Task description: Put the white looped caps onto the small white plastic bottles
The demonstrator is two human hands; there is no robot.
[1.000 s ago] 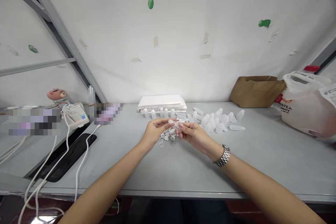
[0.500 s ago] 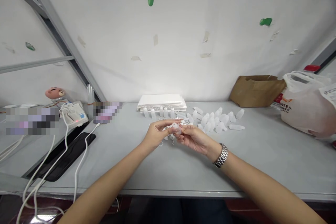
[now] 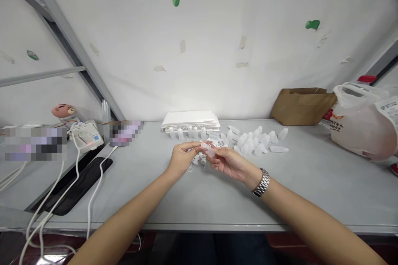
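Note:
Both hands meet above the middle of the grey table (image 3: 217, 198). My right hand (image 3: 228, 161), a metal watch on its wrist, grips a small white plastic bottle (image 3: 209, 150). My left hand (image 3: 182, 156) pinches the bottle's left end with thumb and forefinger; whether a cap sits under those fingertips is hidden. Just beneath the hands lie several small white caps (image 3: 199, 160). Behind them, a short row of upright bottles (image 3: 186, 133) stands, and a heap of bottles (image 3: 256, 140) lies on its side to the right.
A stack of white sheets (image 3: 189, 119) lies against the wall. A brown paper bag (image 3: 303, 105) and a white plastic bag (image 3: 363, 126) sit at the back right. At left are a black phone (image 3: 82, 184) with white cables, a white charger and a pink figurine (image 3: 62, 111).
The hands stay together on the bottle, with the fingers shifting slightly around it. The view has drifted a little to the left.

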